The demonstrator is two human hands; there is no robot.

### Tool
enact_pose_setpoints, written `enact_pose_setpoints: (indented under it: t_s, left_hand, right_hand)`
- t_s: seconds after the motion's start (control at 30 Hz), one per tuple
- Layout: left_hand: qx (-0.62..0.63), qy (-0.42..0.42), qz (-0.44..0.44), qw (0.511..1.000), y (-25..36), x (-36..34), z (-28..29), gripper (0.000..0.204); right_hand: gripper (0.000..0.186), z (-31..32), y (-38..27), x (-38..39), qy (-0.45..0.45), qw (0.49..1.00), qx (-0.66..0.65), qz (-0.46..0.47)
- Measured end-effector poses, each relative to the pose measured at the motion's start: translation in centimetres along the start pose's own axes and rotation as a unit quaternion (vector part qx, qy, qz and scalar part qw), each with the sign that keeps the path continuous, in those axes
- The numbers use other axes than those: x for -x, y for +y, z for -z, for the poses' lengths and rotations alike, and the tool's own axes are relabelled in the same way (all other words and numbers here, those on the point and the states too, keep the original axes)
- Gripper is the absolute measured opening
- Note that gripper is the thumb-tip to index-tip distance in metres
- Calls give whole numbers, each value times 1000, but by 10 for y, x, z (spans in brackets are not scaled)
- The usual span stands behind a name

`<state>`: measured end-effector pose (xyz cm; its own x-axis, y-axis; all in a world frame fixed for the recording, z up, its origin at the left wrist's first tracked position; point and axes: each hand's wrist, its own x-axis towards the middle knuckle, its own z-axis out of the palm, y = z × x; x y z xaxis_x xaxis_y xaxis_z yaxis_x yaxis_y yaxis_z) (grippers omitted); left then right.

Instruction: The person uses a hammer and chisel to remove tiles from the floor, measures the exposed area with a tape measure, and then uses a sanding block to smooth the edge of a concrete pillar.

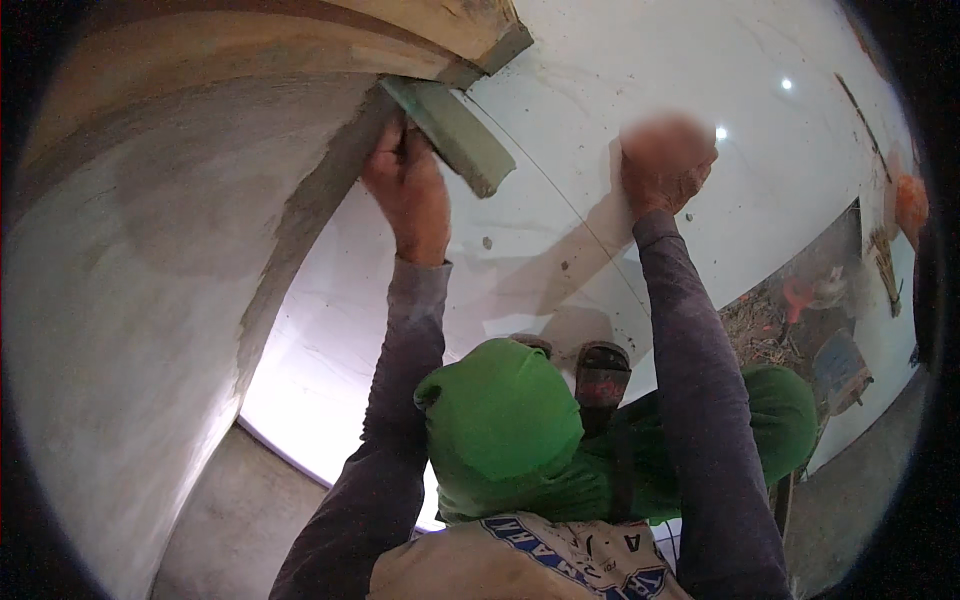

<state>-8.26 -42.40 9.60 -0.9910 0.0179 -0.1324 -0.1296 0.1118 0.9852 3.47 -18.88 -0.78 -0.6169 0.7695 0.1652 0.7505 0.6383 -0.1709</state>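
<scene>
My left hand (410, 185) has its fingers curled at a grey-green strip (465, 145) that lies slanted against the base of the plastered wall (140, 290), beneath a brown wooden ledge (280, 40). My right hand (668, 170) is closed on or over the white marbled floor tiles (560, 90), right of a thin joint line; a blur over it hides whether it holds anything. My green-clad knees (500, 410) and a sandalled foot (603, 370) are below, between my forearms.
At right, a strip of untiled floor (750, 330) holds debris, an orange-red object (795, 298) and a flat grey piece (840, 365). Beyond are a straw bundle (885, 270), a thin stick (855, 110) and what looks like another person's hand (910, 205) at the rim.
</scene>
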Motion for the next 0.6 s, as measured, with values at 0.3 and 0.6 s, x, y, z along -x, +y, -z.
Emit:
enact_pose_setpoints:
  t_s: [0.3, 0.6]
  left_hand:
    - [-127, -2, 17, 992, -58, -5, -1, 26]
    - [-97, -8, 41, 994, -72, -18, -13, 31]
  right_hand:
    - [34, 3, -4, 0, -6, 1000, -12, 6]
    - [34, 3, -2, 0, -16, 1000, -13, -7]
